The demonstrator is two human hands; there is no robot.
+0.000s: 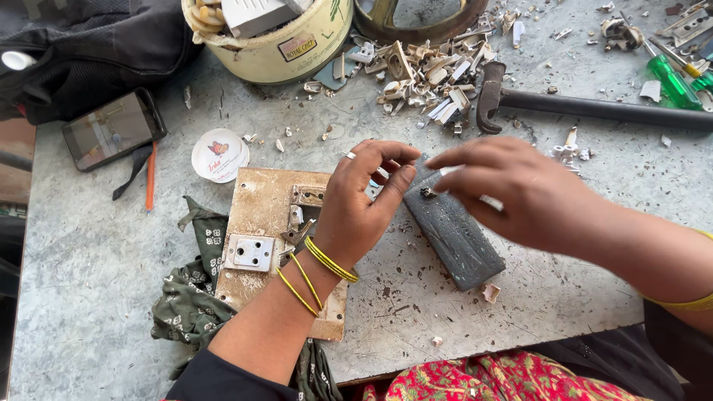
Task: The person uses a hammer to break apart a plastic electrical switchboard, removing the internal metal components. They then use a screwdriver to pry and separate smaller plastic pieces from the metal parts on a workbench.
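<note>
Small informal salvage or repair workshop, judging by the scarred, paint-flecked grey surface (96,245) littered with a heap of broken white plastic shards (431,70) from electrical fittings. Hand tools lie about: a claw hammer (579,106) with a black handle, a green-handled screwdriver (672,80) at the far right, and a dark stone block (453,234) set up as an anvil. A grimy switchboard plate (264,238) with a white socket (250,252) still attached, a cream bucket (278,41) holding sorted scrap parts, and a patterned green rag (189,308) fit a dismantling bench rather than a home or office.
</note>
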